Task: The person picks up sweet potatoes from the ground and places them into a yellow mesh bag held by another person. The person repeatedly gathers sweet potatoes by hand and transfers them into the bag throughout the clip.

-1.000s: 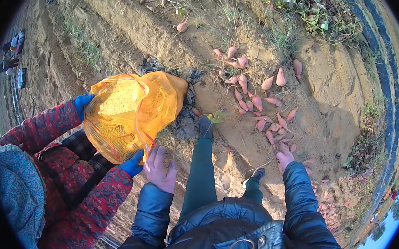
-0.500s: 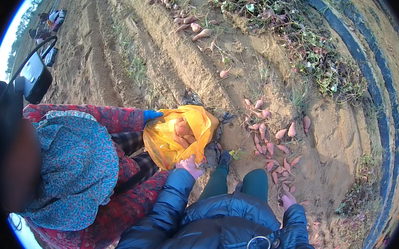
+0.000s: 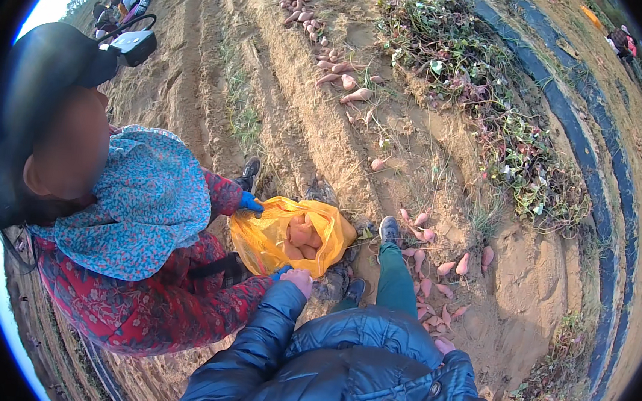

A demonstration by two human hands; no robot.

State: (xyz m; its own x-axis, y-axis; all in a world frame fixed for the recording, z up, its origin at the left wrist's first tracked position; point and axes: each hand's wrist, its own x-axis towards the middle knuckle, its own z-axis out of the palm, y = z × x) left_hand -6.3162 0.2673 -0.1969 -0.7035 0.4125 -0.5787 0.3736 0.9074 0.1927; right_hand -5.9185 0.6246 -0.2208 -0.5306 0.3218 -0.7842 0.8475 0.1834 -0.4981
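A yellow mesh bag (image 3: 258, 233) with several sweet potatoes (image 3: 301, 237) inside stands between me and a co-worker. My left hand (image 3: 299, 280) is closed on the bag's near rim. Beside it a co-worker's blue glove (image 3: 280, 273) touches the same rim, and the other blue glove (image 3: 250, 203) holds the far side. My right hand (image 3: 444, 347) hangs low at my right side, mostly covered by my sleeve; its fingers are hidden. Loose sweet potatoes (image 3: 426, 287) lie on the soil just ahead of it.
More sweet potatoes (image 3: 356, 95) run in a line along the ridge ahead. Cut vines (image 3: 487, 100) are heaped at the far right, beside dark plastic strips (image 3: 562, 106). The co-worker in a floral jacket (image 3: 160, 327) stands close on my left. My shoe (image 3: 389, 230) is next to the potatoes.
The co-worker has straightened up, and a second blue glove now shows at the bag's near rim. My right leg has stepped forward. My right hand has drawn back from the loose sweet potatoes.
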